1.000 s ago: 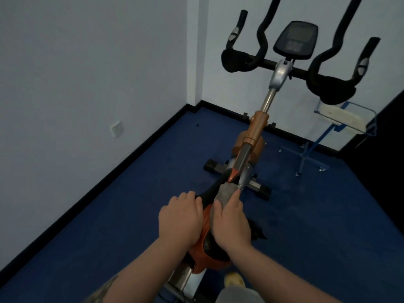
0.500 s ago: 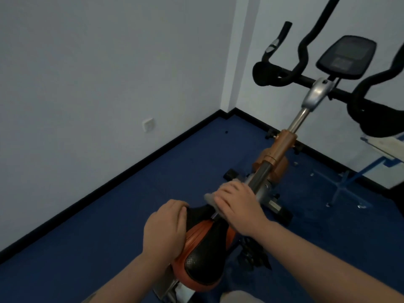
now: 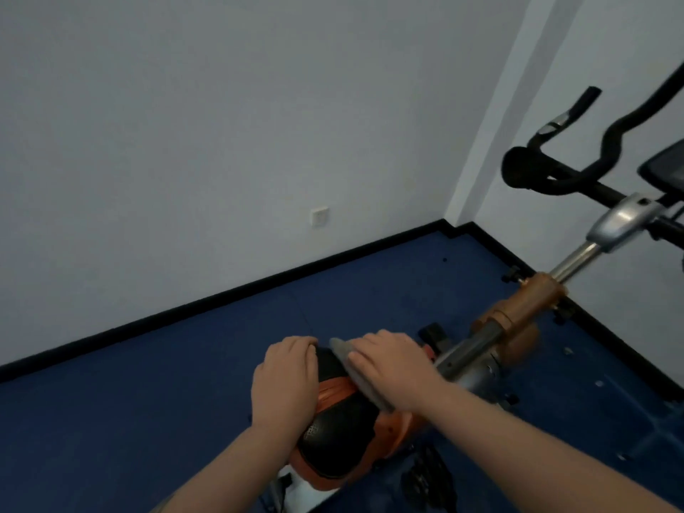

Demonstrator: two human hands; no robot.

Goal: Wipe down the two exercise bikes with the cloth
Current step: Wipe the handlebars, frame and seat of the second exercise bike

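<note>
Right hand has slid the grey folded cloth back from the frame post onto the black-and-orange padded bike saddle, fingers flat, pressing it at the saddle's nose. Left hand still grips the saddle's left edge. Saddle wipe now underway; handlebars likely left.

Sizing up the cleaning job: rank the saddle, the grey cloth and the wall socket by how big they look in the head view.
1. Saddle, largest, though nearness to the camera inflates it.
2. Grey cloth, mostly hidden under the right hand, so unsure.
3. Wall socket, smallest, but farthest away.
</note>
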